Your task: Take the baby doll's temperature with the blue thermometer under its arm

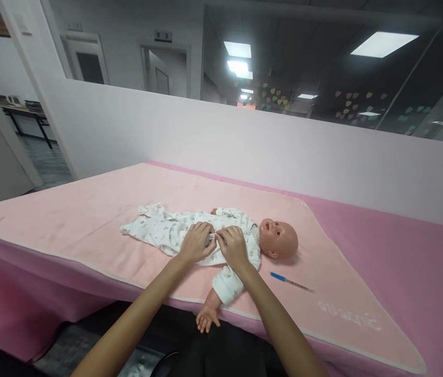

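A baby doll lies on its back on a pink blanket, head to the right. It wears a white printed sleepsuit. My left hand and my right hand rest on the doll's chest, fingertips meeting and pinching the front of the sleepsuit. One doll arm hangs over the table's near edge. A thin stick with a blue end lies on the blanket below the head, apart from both hands.
The table has a darker pink cover beneath the blanket. A low white partition wall runs behind it with glass above. An opening to another room is at the left.
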`<action>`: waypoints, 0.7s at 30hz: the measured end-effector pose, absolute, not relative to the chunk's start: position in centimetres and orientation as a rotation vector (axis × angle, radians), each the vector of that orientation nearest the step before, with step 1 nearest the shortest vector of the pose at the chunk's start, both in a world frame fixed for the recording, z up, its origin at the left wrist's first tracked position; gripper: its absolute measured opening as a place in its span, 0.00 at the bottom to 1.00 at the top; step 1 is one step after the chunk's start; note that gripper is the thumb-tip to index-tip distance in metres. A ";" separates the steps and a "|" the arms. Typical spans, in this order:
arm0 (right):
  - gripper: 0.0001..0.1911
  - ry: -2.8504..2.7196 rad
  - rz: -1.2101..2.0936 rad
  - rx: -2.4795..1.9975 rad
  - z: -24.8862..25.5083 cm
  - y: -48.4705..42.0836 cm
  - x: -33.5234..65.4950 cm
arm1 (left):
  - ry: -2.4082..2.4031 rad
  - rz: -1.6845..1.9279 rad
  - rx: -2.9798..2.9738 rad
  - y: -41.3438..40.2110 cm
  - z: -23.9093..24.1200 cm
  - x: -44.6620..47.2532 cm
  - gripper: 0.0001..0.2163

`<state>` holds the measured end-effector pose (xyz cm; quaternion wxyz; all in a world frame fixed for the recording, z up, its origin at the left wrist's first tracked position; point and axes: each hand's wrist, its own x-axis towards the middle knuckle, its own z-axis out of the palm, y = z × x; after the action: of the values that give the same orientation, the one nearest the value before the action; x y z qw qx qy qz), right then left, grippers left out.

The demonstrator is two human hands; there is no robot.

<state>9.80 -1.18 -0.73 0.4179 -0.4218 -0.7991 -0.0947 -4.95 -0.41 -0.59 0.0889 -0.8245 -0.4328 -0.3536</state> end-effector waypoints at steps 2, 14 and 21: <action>0.07 -2.001 -0.241 -1.056 -0.7 -1.2 9.8 | -1.291 -1.063 -2.446 -0.4 -0.6 -5.0 0.04; 0.07 -2.010 -0.256 -1.066 -0.8 -1.2 9.9 | -1.388 -1.212 -2.424 -0.9 -0.5 -4.6 0.02; 0.08 -1.993 -0.251 -1.084 -0.7 -1.2 9.9 | -1.352 -1.230 -2.422 -1.0 -0.4 -4.6 0.03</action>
<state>9.85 -1.20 -0.69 0.4163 -0.4318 -0.7939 -0.0998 -4.64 -1.00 -0.41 0.0538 -0.7971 -0.4449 -0.4047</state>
